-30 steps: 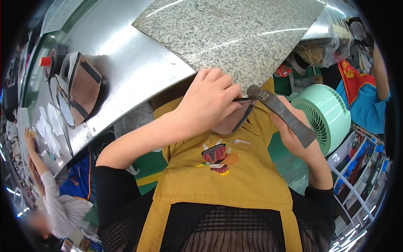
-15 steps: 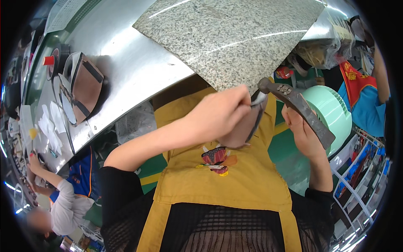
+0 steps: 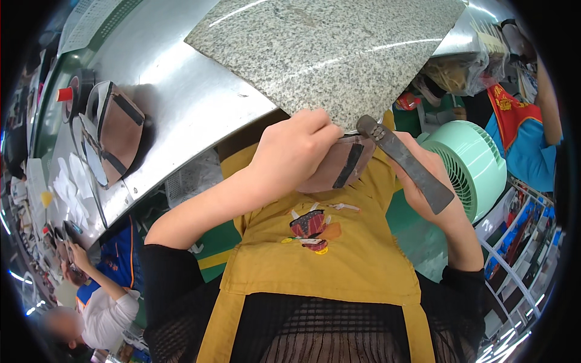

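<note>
My left hand [image 3: 295,150] pinches the upper edge of a brown leather-like piece [image 3: 325,171] with a black strip across it. That edge rests at the near corner of the speckled granite slab [image 3: 327,54], and the piece hangs over my yellow apron [image 3: 315,266]. Just right of it, my right hand [image 3: 433,168] is closed round a hammer [image 3: 411,160]. The dark metal head, with a round knob at one end and a flared blade at the other, lies across my fingers; the handle is hidden. The knob is close to the piece's edge.
A similar brown piece [image 3: 121,130] with black strips stands on the metal table [image 3: 175,121], near black tape [image 3: 82,91] and white scraps [image 3: 69,187]. A mint-green fan [image 3: 475,157] stands right of my right hand. Co-workers are at far left and far right.
My left hand has moved up and left with the brown piece, turning its black strip into view. The hammer has come left and its head has turned steeper, closer to the piece.
</note>
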Motion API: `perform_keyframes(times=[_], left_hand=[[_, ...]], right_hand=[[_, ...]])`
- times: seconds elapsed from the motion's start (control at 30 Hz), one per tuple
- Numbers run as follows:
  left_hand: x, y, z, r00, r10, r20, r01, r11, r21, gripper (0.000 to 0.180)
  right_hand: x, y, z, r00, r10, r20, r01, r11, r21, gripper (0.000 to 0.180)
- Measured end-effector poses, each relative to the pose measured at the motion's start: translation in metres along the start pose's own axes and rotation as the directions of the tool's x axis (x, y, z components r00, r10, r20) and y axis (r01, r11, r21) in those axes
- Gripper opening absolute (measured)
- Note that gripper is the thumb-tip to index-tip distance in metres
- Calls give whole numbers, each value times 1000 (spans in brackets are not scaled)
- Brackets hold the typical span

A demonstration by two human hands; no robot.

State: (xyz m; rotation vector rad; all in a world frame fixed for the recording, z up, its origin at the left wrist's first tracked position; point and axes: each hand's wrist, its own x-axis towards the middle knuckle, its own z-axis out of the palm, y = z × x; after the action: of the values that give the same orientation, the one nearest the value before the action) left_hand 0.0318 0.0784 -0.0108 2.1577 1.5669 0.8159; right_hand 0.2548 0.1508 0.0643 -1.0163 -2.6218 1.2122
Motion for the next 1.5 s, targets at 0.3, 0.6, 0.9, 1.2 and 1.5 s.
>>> perform_keyframes(times=[0.3, 0.6, 0.9, 1.2, 1.5], left_hand=[[-2, -12, 2, 935, 353, -38, -330, 902, 279, 29], [-3, -18, 7, 912, 394, -115, -357, 900, 248, 30], [-2, -17, 12, 913, 365, -183, -305, 907, 290, 16], [-5, -29, 5, 938, 316, -144, -304, 947, 101, 22], [-7, -29, 2, 909, 396, -133, -370, 911, 183, 26]], right_hand=[[10, -10, -4, 998, -62, -2, 62, 992, 112, 19], [18, -14, -8, 996, -17, 88, 3, 989, 151, 20], [21, -20, -4, 983, 29, 184, -34, 999, 26, 34], [21, -22, -5, 987, 48, 151, -63, 993, 101, 27], [22, -22, -2, 994, -54, 91, 42, 991, 125, 25]])
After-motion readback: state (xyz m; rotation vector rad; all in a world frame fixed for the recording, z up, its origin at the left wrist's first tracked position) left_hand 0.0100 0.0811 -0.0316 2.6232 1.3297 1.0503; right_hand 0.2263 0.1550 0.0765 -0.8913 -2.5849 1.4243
